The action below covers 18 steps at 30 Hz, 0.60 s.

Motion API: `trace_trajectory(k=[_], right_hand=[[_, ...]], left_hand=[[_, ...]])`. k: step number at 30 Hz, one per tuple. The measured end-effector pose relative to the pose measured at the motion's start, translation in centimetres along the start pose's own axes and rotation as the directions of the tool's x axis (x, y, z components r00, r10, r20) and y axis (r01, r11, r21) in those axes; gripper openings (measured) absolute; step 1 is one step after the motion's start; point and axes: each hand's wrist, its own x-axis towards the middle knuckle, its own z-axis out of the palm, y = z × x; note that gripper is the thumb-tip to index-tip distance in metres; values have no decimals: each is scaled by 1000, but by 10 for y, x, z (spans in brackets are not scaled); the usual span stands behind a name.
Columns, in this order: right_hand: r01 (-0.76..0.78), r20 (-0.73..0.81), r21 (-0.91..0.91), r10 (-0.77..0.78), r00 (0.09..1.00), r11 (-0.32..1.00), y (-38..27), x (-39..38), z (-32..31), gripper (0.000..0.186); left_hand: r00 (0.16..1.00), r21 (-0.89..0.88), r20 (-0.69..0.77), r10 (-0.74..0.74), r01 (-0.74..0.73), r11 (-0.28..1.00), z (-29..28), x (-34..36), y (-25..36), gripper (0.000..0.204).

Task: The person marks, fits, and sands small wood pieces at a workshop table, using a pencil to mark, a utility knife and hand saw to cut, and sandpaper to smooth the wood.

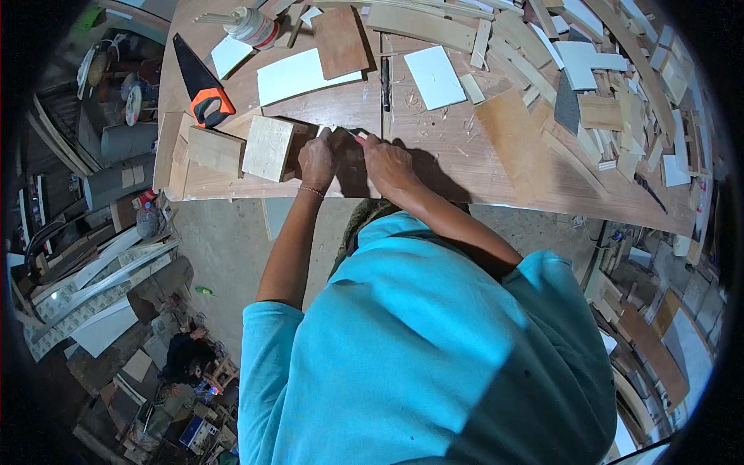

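Near the front edge of the workbench (341,174), my left hand (318,161) is closed, pinching a small pale piece (330,131). Close beside it, my right hand (390,168) grips a thin red-handled tool (359,138) whose dark tip points toward the left fingertips; its exact kind is too small to tell. Just left of my left hand stands a pale wooden box-like block (267,148). Another wooden block (215,151) lies further left. Beyond these rests a handsaw (204,97) with an orange and black handle.
A white panel (298,79), a brown board (339,40) and a jar (254,29) lie toward the back. A slim black tool (385,84) sits mid-bench. Wood offcuts (601,112) pile up at right, past a thin plywood sheet (511,143).
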Motion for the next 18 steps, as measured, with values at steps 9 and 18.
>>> trace_trajectory(k=[9,18], right_hand=[[29,-9,-22,-29,1000,999,0,0,1,20],[1,4,11,-1,1000,1000,-3,13,4,23]], left_hand=[[1000,23,23,2,-2,1000,-1,-6,6,17],[999,-9,27,-27,27,1000,-4,-3,7,25]])
